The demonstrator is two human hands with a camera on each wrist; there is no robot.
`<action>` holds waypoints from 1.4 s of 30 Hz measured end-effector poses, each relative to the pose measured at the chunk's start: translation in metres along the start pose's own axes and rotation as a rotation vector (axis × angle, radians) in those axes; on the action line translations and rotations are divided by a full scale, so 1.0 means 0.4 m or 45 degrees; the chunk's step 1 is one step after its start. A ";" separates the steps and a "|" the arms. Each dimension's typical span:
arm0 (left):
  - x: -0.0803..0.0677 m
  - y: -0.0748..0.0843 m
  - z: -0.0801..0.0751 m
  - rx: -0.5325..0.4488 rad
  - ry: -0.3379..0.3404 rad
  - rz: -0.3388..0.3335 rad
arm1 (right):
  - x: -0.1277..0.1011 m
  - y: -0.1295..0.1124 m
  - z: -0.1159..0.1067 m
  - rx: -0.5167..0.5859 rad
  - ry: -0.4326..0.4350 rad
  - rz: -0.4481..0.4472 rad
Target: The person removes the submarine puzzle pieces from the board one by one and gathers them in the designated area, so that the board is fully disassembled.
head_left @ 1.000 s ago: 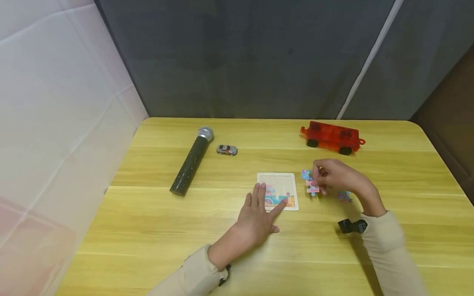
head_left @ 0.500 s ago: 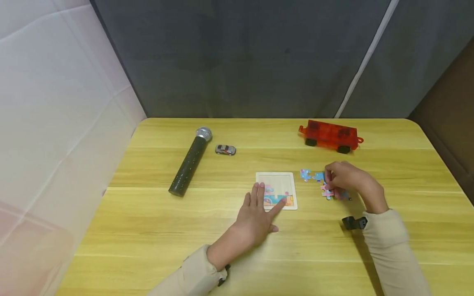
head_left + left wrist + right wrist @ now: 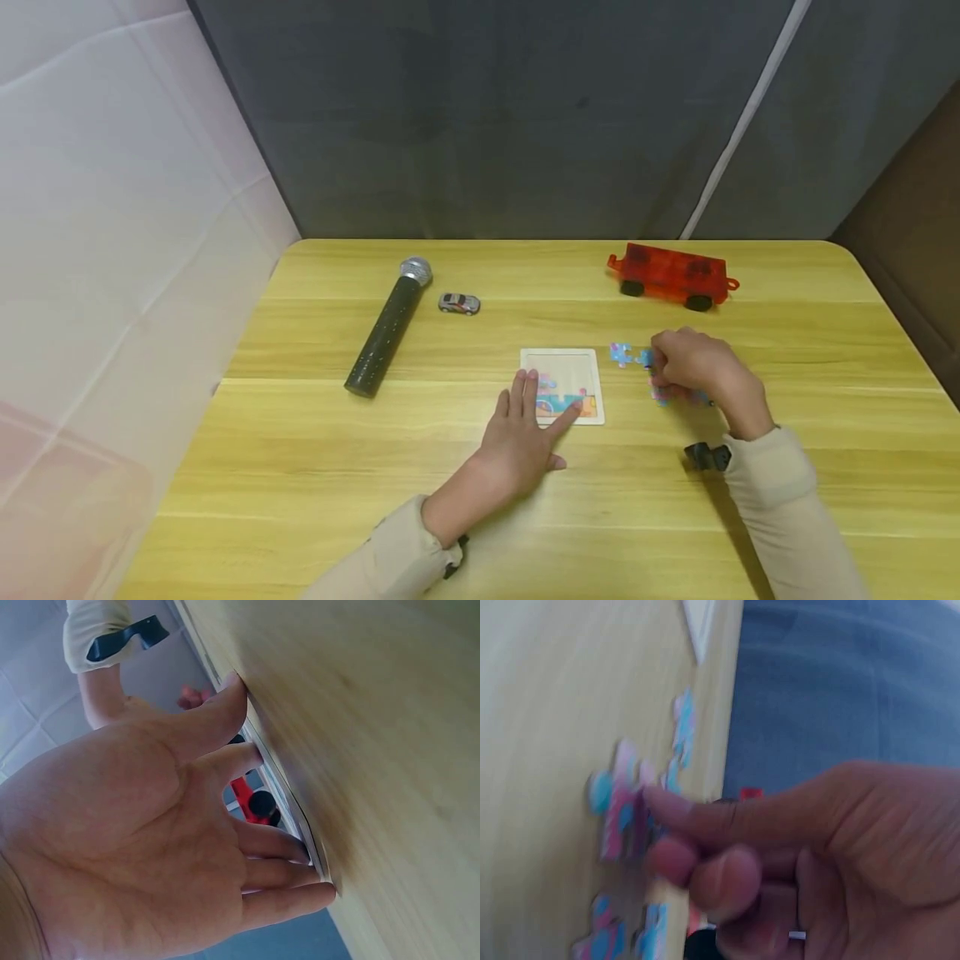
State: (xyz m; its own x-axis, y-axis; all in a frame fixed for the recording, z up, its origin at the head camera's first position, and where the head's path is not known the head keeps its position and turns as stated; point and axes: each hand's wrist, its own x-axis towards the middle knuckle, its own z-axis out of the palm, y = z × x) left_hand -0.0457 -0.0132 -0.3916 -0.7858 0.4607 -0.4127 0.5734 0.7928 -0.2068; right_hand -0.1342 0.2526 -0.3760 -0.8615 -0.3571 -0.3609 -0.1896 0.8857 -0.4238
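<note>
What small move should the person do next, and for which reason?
Perhaps the right hand should lift the pink puzzle piece at its fingertips: the puzzle tray is bare at the far side, and the left hand rests on it.

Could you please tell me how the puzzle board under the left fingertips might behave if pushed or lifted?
The puzzle board is probably stiff, since its rim looks straight and flat. It seems likely light, as the left wrist view shows it thin. The pieces inside might slip out if tilted, as no lid shows.
</note>
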 end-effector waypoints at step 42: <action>0.006 0.003 0.000 0.052 -0.052 -0.045 | 0.102 -0.206 0.152 0.345 0.268 -0.382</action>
State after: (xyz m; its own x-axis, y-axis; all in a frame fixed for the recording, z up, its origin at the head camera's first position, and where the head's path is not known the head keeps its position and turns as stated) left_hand -0.0470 -0.0110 -0.3929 -0.7962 0.4153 -0.4400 0.5549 0.7911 -0.2574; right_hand -0.1252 0.1471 -0.4061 -0.8696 -0.4931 -0.0241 -0.3395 0.6327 -0.6960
